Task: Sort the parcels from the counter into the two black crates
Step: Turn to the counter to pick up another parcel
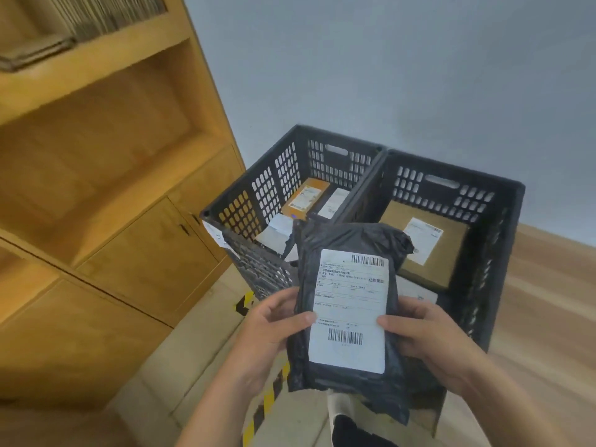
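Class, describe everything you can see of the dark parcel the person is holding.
The dark parcel is a soft, crinkled dark grey plastic mailer bag, bunched at its top. A large white shipping label with barcodes at top and bottom covers its front. It is held upright, slightly tilted, in front of the two black crates. The left hand and right hand grip its sides, thumbs on the label.

parcel [348, 285]: crinkled matt plastic, paper label | crates [493, 253]: perforated plastic | cabinet [96, 156]: wood

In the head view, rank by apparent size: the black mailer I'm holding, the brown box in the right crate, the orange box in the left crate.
1. Black mailer, though it is nearest the camera, which inflates it.
2. Brown box.
3. Orange box, farthest and partly hidden.
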